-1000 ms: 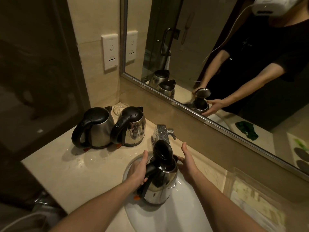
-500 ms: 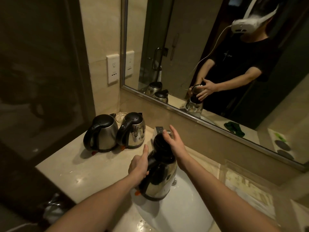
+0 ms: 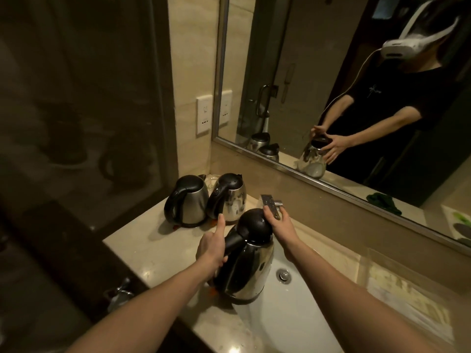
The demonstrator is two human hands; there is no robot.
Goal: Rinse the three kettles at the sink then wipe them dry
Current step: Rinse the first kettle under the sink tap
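Note:
A steel kettle with a black handle and lid stands tilted over the left edge of the white sink. My left hand grips its handle, thumb pointing up. My right hand lies over the far side of the black lid, which is down. Two more steel kettles stand side by side on the counter at the back left, lids down, untouched.
The faucet rises right behind the held kettle, with the drain plug below. A mirror runs along the back wall. A wall socket sits above the kettles. A clear tray lies right of the sink.
The held kettle's lid stood open a second ago and is now down. My right hand moved from beside the kettle onto the lid. My left hand kept its grip on the handle.

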